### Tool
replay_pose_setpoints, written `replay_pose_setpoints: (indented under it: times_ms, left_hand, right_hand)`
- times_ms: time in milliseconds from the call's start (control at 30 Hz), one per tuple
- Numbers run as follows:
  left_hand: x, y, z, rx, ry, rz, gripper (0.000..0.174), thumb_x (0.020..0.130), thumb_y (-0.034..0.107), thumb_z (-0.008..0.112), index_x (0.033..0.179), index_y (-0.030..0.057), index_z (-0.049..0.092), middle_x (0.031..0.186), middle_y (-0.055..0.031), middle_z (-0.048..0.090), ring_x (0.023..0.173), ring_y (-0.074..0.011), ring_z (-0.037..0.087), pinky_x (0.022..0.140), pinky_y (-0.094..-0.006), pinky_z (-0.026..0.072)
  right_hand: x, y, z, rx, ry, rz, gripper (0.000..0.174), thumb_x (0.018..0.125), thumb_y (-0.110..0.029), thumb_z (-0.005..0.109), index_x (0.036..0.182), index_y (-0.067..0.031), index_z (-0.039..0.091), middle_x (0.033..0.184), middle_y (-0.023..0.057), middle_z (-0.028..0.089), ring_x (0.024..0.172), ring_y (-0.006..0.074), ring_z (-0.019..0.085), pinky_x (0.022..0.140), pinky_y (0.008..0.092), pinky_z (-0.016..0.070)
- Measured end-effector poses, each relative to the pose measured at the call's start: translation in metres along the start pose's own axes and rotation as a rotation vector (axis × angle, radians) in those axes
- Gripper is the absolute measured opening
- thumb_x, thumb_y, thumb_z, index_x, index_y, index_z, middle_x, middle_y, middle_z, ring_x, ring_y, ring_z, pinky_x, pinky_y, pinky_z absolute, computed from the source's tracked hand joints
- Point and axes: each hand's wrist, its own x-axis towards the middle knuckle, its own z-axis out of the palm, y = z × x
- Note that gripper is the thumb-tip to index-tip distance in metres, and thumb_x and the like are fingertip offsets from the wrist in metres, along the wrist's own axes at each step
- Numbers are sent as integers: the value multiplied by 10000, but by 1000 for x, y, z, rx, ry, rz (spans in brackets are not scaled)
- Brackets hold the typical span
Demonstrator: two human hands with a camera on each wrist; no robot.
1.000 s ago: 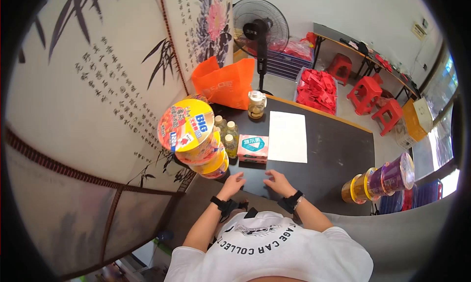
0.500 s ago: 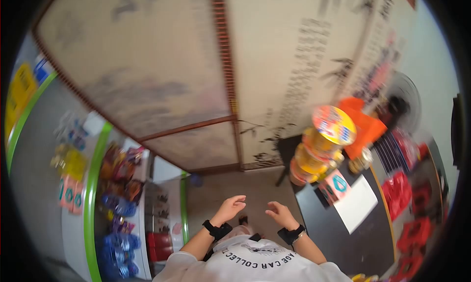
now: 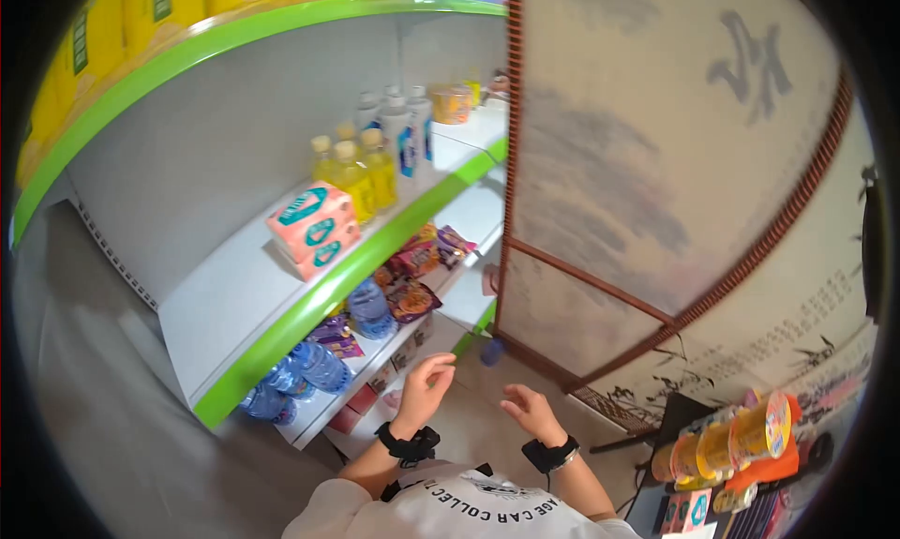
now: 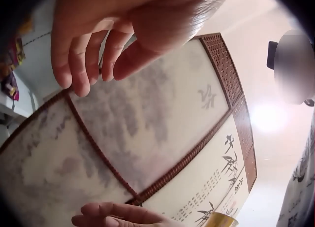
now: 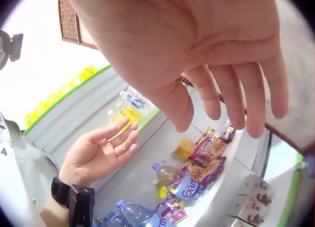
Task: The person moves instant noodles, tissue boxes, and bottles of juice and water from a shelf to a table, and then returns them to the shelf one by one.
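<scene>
In the head view my left hand (image 3: 424,394) hovers in front of the lower shelves, fingers loosely bent and holding nothing. My right hand (image 3: 530,411) is held a little apart from it, also empty, above the floor. Seen from the right wrist, the left hand (image 5: 101,153) has its palm turned up and fingers relaxed. Nearest the left hand are large water bottles (image 3: 319,366) and purple snack bags (image 3: 412,300) on a lower shelf. Above them, a pink tissue pack (image 3: 314,228) stands beside yellow-liquid bottles (image 3: 352,178) and white bottles (image 3: 398,136).
A green-edged shelf unit (image 3: 309,309) fills the left side, with yellow boxes (image 3: 159,19) on its top level. A folding screen (image 3: 619,164) stands ahead and right. At lower right are a dark table (image 3: 647,501) and stacked instant-noodle tubs (image 3: 722,445).
The view has swung left from the dark table, past the folding screen, to the shelf unit. Both hands stay raised in front of the body, empty throughout.
</scene>
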Motion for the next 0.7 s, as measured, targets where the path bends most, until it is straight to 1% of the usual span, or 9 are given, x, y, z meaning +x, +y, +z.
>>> replay_pose_setpoints:
  times_ms: [67, 133, 267, 333, 367, 467, 500, 633, 700]
  left_hand:
    - [14, 10, -38, 36, 102, 71, 269, 857, -12, 548, 1126, -2, 554, 1124, -82, 574, 934, -136, 608, 787, -240, 481]
    - [26, 27, -70, -35, 173, 103, 303, 850, -32, 538, 1151, 8, 538, 1195, -88, 517, 1033, -159, 556, 844, -263, 461]
    - [42, 54, -116, 35, 309, 189, 335, 847, -46, 530, 1177, 11, 510, 1237, -82, 480, 1086, -172, 526, 903, -292, 434]
    - [47, 64, -129, 78, 438, 268, 394, 827, -49, 554, 1210, 14, 488, 1262, -99, 465, 1123, -182, 497, 906, -301, 439]
    - [48, 68, -135, 90, 436, 265, 462, 820, -53, 554, 1264, 10, 440, 1315, -119, 409, 1194, -206, 445, 964, -336, 407]
    - [54, 74, -145, 70, 503, 299, 510, 817, -60, 546, 1301, -4, 395, 1344, -137, 366, 1241, -229, 401, 1014, -367, 365]
    - [54, 74, -150, 107, 501, 305, 567, 817, -56, 542, 1344, -10, 339, 1377, -151, 324, 1278, -251, 359, 1048, -394, 321]
    - [58, 86, -164, 215, 572, 289, 636, 815, -37, 549, 1389, -4, 278, 1424, -152, 285, 1297, -251, 335, 1053, -402, 301]
    - [63, 89, -167, 261, 607, 286, 639, 814, -37, 550, 1390, -5, 275, 1429, -152, 281, 1303, -252, 328, 1052, -402, 301]
  right_hand:
    - [44, -24, 20, 11, -31, -21, 353, 821, -205, 657, 1084, 14, 574, 977, 174, 644, 867, 263, 639, 757, 326, 498]
    - [86, -57, 37, 24, -15, -180, 301, 840, -112, 637, 1100, 21, 565, 964, 116, 654, 881, 166, 628, 767, 284, 502]
    - [150, -115, 64, 65, 16, -282, 295, 848, -86, 619, 1116, 24, 561, 1022, 113, 642, 925, 166, 616, 822, 289, 488]
    - [170, -145, 74, 223, 77, -345, 300, 854, -84, 611, 1128, 25, 556, 1068, 104, 627, 959, 171, 606, 878, 294, 467]
    - [180, -156, 77, 293, 28, -311, 323, 863, -87, 599, 1163, 18, 539, 1118, 100, 603, 1027, 181, 580, 918, 305, 446]
    - [203, -189, 88, 403, 85, -370, 362, 847, -82, 613, 1178, 28, 516, 1078, 138, 615, 916, 218, 635, 828, 301, 493]
    - [213, -194, 88, 359, 67, -371, 418, 850, -106, 615, 1226, 16, 481, 1149, 154, 582, 998, 239, 606, 861, 326, 479]
    - [251, -212, 101, 361, 105, -520, 478, 854, -151, 619, 1273, 0, 448, 1231, 165, 534, 1146, 245, 508, 923, 359, 433]
    - [266, -219, 104, 366, 85, -536, 480, 854, -161, 619, 1273, -2, 449, 1228, 161, 537, 1135, 244, 515, 922, 359, 431]
